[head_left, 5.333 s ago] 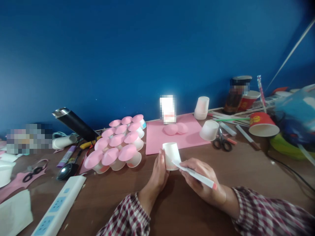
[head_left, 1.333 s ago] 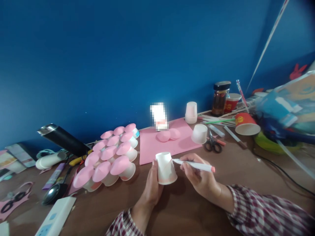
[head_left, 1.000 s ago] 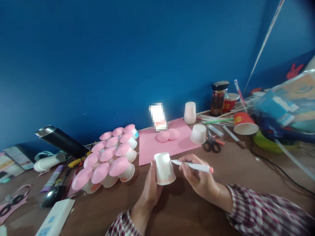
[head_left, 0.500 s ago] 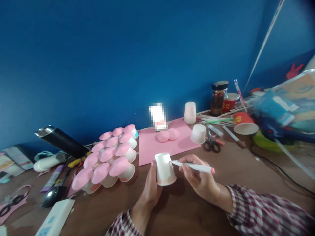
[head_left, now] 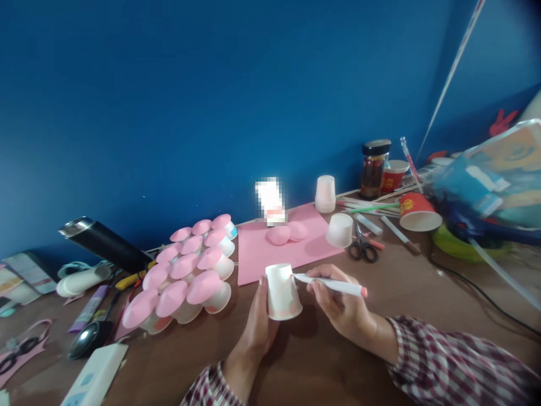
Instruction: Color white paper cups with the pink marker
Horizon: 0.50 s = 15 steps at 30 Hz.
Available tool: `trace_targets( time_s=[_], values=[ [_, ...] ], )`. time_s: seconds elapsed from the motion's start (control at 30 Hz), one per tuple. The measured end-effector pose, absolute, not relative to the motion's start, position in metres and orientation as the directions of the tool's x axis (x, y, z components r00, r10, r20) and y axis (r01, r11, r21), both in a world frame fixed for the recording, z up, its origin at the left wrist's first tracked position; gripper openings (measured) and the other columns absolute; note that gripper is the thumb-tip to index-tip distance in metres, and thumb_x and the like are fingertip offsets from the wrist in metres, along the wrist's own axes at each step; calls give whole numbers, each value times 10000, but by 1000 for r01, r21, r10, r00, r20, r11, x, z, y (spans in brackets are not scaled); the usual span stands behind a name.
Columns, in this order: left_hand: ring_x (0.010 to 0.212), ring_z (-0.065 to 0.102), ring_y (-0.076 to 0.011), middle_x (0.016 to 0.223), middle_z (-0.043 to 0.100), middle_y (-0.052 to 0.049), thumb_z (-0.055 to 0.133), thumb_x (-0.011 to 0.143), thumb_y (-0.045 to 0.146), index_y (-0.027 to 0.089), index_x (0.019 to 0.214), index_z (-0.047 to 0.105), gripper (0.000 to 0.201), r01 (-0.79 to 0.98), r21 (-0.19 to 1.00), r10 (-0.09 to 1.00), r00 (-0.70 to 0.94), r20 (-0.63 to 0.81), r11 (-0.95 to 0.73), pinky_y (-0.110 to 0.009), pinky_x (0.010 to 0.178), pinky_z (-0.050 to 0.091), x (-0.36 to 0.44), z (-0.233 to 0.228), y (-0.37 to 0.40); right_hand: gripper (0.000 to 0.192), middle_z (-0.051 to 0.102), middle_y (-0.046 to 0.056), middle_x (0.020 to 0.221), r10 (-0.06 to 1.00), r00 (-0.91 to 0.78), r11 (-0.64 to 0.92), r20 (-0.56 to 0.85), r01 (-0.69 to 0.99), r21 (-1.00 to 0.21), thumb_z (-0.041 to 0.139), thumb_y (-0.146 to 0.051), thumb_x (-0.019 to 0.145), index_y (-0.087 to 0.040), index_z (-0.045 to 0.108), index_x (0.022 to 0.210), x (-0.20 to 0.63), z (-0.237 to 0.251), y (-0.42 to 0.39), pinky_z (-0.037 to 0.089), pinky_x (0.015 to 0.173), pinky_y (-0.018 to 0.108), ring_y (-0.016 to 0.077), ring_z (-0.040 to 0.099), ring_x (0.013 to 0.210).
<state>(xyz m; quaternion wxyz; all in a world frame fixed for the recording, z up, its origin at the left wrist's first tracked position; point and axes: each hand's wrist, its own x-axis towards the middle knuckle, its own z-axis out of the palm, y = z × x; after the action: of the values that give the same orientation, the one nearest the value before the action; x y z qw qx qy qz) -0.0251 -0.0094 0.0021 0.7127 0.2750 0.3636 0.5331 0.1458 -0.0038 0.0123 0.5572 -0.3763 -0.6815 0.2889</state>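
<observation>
We've L hand (head_left: 257,318) curled round a paper cup (head_left: 283,294), R hand (head_left: 342,304) pinching a marker (head_left: 340,286); approx. 12 cups (head_left: 218,299) pink-coned, this one w/o; 2 loose cones (head_left: 278,235) remain.

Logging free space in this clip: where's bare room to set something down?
Bare tabletop shows between the power strip and left hand, between it and right hand below the held cup, and between right sleeve and scissors. Crowded: around pink-topped cups and from scissors to red cup.
</observation>
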Motion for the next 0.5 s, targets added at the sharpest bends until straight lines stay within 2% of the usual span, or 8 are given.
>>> trace_targets(
  time_s=[0.27,0.5],
  values=[
    [1034,623,-307,987,718,-144,459,872,613,77,1042,690,608,-572,772,961,165,-221,276,-446,1019,382,-24,4,-10,44,648,1,711,832,-110,554,544,227,-801,532,-199,915,-206,573,930,146,14,-5,506,532,202,118,622,569],
    [1002,627,-279,940,721,-123,446,896,576,89,971,693,551,-596,757,964,145,-225,266,-408,978,411,-23,5,-10,62,670,8,735,823,-99,568,560,117,-814,516,-184,928,-206,570,950,143,18,-7,527,547,188,124,667,621]
  ],
)
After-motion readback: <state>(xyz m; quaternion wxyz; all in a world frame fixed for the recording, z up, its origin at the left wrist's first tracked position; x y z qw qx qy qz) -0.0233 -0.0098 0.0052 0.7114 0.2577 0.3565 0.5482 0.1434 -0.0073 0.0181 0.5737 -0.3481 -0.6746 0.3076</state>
